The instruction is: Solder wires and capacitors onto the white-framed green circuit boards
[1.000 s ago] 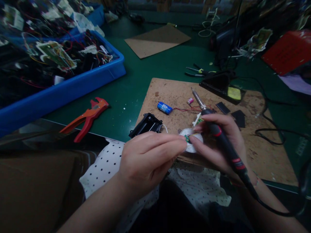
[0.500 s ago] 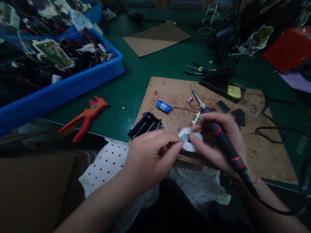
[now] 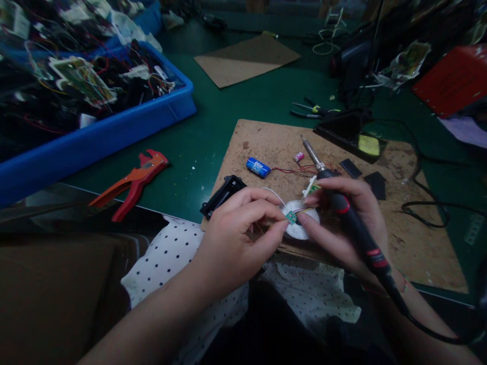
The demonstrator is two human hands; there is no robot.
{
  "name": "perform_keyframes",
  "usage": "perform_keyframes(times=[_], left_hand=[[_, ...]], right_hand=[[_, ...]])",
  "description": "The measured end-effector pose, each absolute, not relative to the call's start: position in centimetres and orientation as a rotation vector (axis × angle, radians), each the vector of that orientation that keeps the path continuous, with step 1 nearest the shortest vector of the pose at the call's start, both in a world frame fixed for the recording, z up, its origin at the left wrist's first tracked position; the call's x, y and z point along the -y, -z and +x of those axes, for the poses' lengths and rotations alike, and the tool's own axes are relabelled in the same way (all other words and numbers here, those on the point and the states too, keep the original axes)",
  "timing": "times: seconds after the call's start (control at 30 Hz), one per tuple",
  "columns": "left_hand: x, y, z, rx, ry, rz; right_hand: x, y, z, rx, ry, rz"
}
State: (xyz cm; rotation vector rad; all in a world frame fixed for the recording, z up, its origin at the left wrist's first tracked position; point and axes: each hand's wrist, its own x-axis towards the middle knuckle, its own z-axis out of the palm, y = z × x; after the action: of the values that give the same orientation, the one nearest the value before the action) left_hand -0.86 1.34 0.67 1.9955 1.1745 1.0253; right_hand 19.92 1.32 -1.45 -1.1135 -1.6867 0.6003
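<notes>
My left hand (image 3: 238,238) is curled, its thumb and fingers pinching thin wires beside a tiny green circuit board (image 3: 291,217). My right hand (image 3: 344,223) is closed around a black and red soldering iron (image 3: 342,208), tip pointing up and away; its fingertip also touches the small board. Under the board lies a white round spool (image 3: 304,228) on a brown work board (image 3: 418,238). A black plastic case (image 3: 222,195) sits just left of my left hand. A blue cylindrical battery (image 3: 257,167) with red wires lies further back.
A blue bin (image 3: 114,126) full of wires and boards stands at the left. Red cutters (image 3: 131,182) lie on the green table. Pliers (image 3: 310,110), a soldering stand with yellow sponge (image 3: 367,144), a cardboard sheet (image 3: 245,61) and a red box (image 3: 452,78) sit further back.
My left hand's fingers have curled and shifted slightly up, exposing the small green board between both hands. The right hand and soldering iron have barely moved.
</notes>
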Motion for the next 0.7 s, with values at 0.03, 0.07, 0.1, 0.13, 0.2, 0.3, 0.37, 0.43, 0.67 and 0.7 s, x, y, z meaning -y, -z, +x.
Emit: perform_keyframes(times=[0.03, 0.07, 0.1, 0.13, 0.2, 0.3, 0.37, 0.43, 0.67, 0.7], left_hand=[[-1.39, -0.67, -0.84, -1.143, -1.017, 1.989], [-1.44, -0.67, -0.82, -1.109, -1.005, 1.984], [-1.49, -0.65, -0.81, -1.082, -0.989, 1.98], [-1.52, -0.62, -0.79, -1.064, -0.97, 1.978], [-1.59, -0.54, -0.78, -1.058, -0.941, 1.978], [-1.64, -0.46, -0.81, -1.1, -0.918, 1.989], [-1.63, -0.45, -0.84, -1.118, -0.901, 2.004], [-1.57, -0.44, -0.88, -1.127, -0.887, 2.015], [-1.47, -0.26, -0.86, -1.114, -0.894, 1.971], [-1.51, -0.26, -0.82, -1.109, -0.899, 1.962]], right_hand=[[-1.31, 1.43, 19.93, 1.688, -0.602, -1.112], [-1.3, 1.42, 19.95, 1.687, -0.604, -1.115], [-1.28, 1.41, 19.96, 1.684, -0.61, -1.118], [-1.26, 1.41, 19.98, 1.678, -0.622, -1.123], [-1.24, 1.47, 20.03, 1.668, -0.642, -1.132], [-1.29, 1.62, 20.06, 1.671, -0.648, -1.13], [-1.33, 1.66, 20.04, 1.671, -0.644, -1.125], [-1.28, 1.61, 20.0, 1.657, -0.652, -1.116], [-1.18, 1.41, 19.98, 1.447, -0.623, -1.117], [-1.38, 1.49, 19.94, 1.421, -0.574, -1.104]])
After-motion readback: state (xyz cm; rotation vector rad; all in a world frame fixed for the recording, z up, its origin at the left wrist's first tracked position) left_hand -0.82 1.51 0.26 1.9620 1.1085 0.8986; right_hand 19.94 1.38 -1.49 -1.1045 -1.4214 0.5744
